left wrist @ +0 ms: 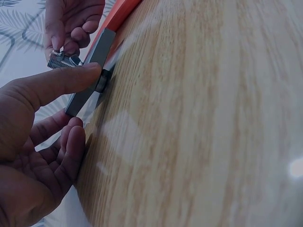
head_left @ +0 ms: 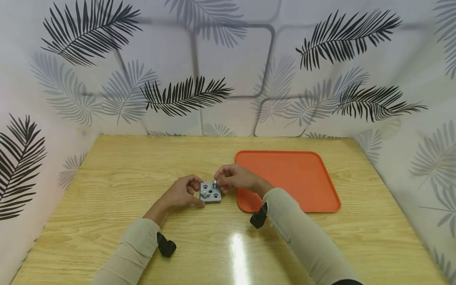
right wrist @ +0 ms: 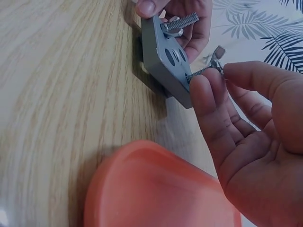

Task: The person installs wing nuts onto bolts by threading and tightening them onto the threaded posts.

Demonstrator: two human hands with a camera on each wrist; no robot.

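Note:
A square grey metal plate (head_left: pixel 210 199) with several holes lies between both hands in the head view. My left hand (head_left: pixel 183 192) grips its left side, thumb at the near edge and fingers at the far one. Two threaded bolts stand up from the plate. One bolt (right wrist: pixel 186 21) has a wing nut (right wrist: pixel 175 32) low on it, by the plate. On the other bolt (right wrist: pixel 199 74), a second wing nut (right wrist: pixel 218 53) sits at the top end. My right hand (head_left: pixel 235 178) pinches that wing nut between thumb and fingertips. Its fingers partly cover the bolt.
An orange-red tray (head_left: pixel 288 174) lies on the wooden table (head_left: pixel 142 158), right of the plate and under the right forearm. A patterned cloth wall (head_left: pixel 228 59) rises behind the table. Dark wrist cameras (head_left: pixel 166 245) are strapped to both sleeves.

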